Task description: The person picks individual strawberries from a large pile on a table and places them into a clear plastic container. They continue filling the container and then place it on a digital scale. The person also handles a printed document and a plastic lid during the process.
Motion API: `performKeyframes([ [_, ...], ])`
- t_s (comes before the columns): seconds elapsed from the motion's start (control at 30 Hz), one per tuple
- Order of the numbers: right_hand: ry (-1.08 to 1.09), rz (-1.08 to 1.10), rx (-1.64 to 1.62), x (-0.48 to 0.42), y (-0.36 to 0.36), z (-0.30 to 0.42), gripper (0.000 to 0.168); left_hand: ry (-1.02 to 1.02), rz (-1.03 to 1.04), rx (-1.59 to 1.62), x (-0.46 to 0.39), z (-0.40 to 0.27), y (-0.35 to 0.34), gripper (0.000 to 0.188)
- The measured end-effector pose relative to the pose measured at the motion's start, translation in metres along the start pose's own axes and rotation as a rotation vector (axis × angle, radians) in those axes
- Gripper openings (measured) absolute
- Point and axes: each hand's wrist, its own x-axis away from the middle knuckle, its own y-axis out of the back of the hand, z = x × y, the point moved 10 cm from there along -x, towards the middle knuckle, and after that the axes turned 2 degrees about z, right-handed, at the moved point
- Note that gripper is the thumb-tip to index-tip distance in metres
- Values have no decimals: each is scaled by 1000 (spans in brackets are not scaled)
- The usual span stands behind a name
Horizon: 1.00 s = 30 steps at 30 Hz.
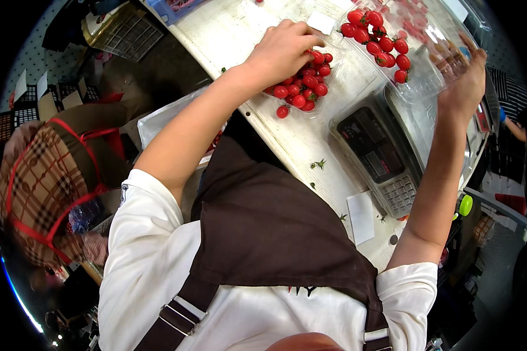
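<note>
My left hand reaches over a clear plastic punnet of cherry tomatoes, its fingertips at the tomatoes on the far side; whether it grips one cannot be told. One loose cherry tomato lies at the punnet's near corner. My right hand holds a clear plastic container by its right side, above the digital scale. Inside the upper part of this container, or beneath its clear plastic, more cherry tomatoes show; which of these cannot be told.
Green tomato stems and a white paper card lie on the white table. A white crate stands below the table's left edge. A person in a checked garment bends at the left. A blue basket is at the top.
</note>
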Motion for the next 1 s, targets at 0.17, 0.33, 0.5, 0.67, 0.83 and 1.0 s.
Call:
performKeyframes([
  [0.17,-11,-7,-4,6,4,1,57,42,264,-73,35,-17,-2,14],
  [0.33,-61,-37,-37,15,-4,3,57,100,344,-130,54,-21,-3,15],
  [0.5,-30,-15,-21,10,3,-2,57,119,268,-99,47,-18,-3,16],
  [0.67,-13,3,-49,13,-7,-4,57,127,410,-234,40,-19,-21,18],
  [0.83,-20,-13,-32,11,0,-5,57,187,465,-211,37,-10,-32,20],
  [1.0,-12,-7,-55,16,1,-5,58,349,324,100,39,-4,-3,25],
])
